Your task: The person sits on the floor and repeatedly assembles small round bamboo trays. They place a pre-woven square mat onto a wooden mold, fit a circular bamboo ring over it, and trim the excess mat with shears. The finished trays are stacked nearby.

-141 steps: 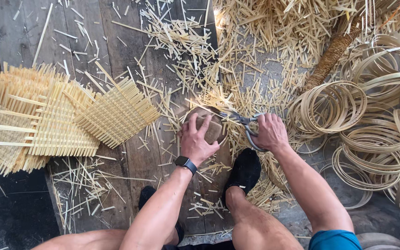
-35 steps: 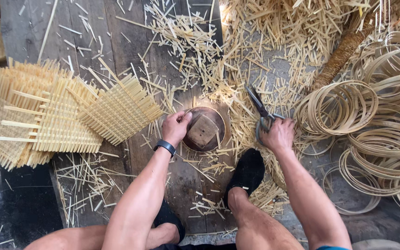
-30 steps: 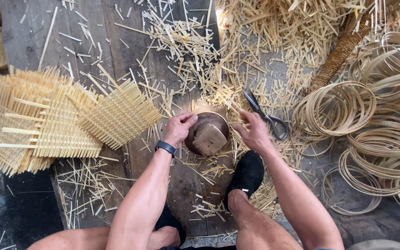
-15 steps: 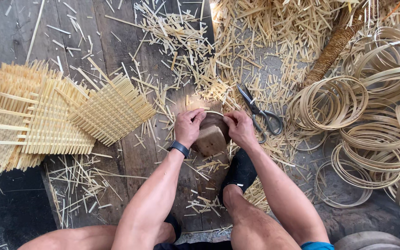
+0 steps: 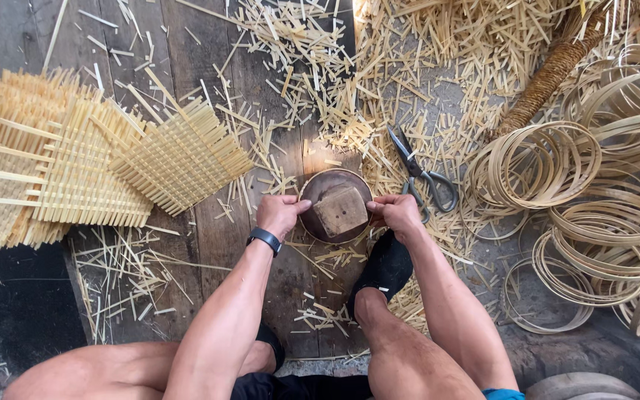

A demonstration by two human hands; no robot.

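Wooden plank floor, littered all over with short cut bamboo splints. Right side: heaps of coiled bamboo hoops, loosely stacked and overlapping. Left side: a pile of woven bamboo lattice mats, the top one tilted, lying apart from my hands.

Centre, between my knees: a round dark wooden mould resting on the planks, with a square pale wooden block sitting inside its rim; nothing else visible in it.

My left hand curls around the mould's left edge, thumb on the rim. My right hand clasps the right edge likewise.

Scissors lie on the splints just beside my right hand, untouched.

Black wristband on my left wrist.
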